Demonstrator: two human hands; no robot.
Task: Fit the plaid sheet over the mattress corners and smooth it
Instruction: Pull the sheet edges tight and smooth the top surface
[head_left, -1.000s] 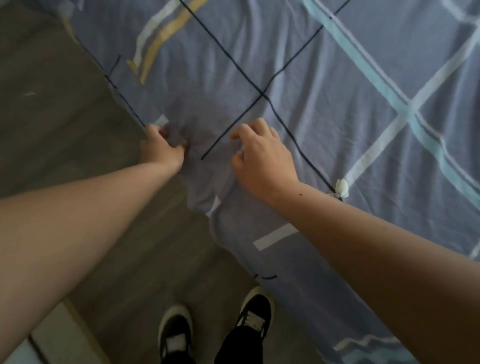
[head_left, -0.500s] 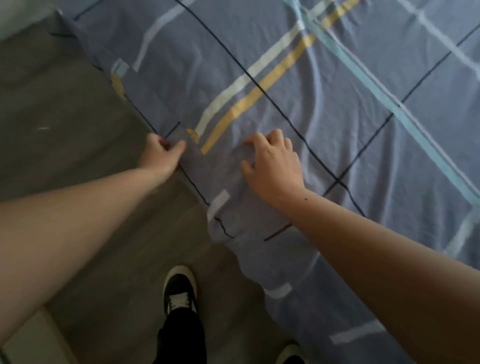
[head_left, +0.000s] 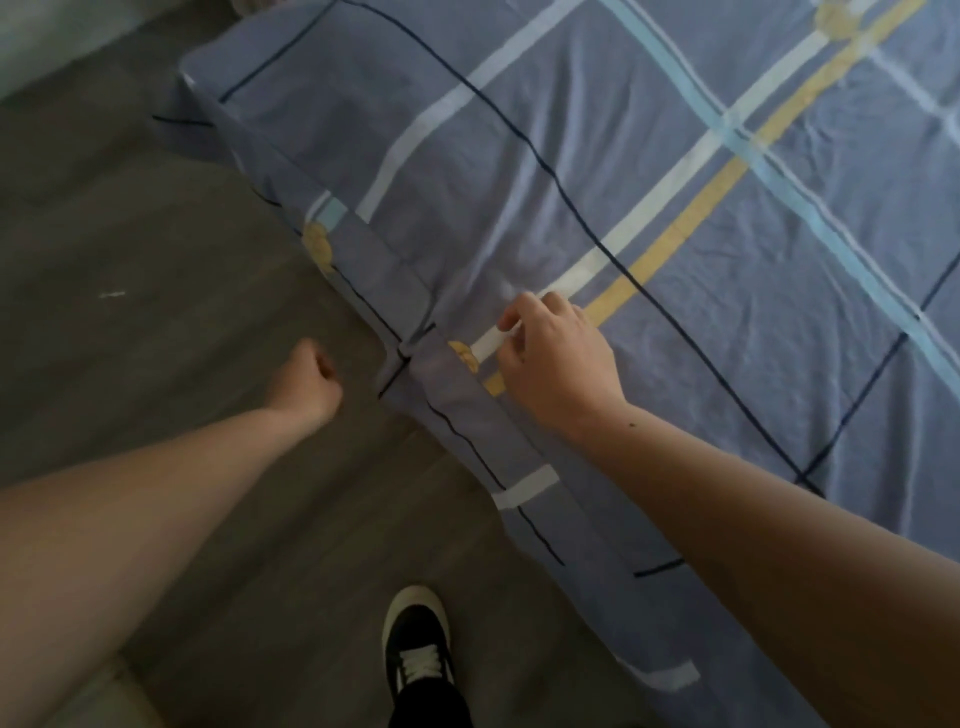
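The plaid sheet (head_left: 597, 171) is grey-blue with white, yellow, light-blue and thin dark lines, and it covers the mattress from the far-left corner to the right edge of view. Its side hangs over the near long edge. A small bunch of folds sits on that edge between my hands. My right hand (head_left: 558, 358) rests on top of the sheet just inside the edge, fingers curled and pinching the fabric by a white stripe. My left hand (head_left: 311, 376) is curled into a loose fist over the floor, a short gap left of the hanging sheet, holding nothing visible.
Grey wood-look floor (head_left: 130, 260) runs along the left of the bed. My black shoe with white laces (head_left: 418, 649) stands close to the bed's side. A pale object shows at the bottom-left corner. The mattress's far-left corner (head_left: 208, 88) is covered by the sheet.
The view has shifted along the bed edge toward the far corner. My left hand has come off the sheet's edge and closed over the floor. My right hand has curled onto the fabric.
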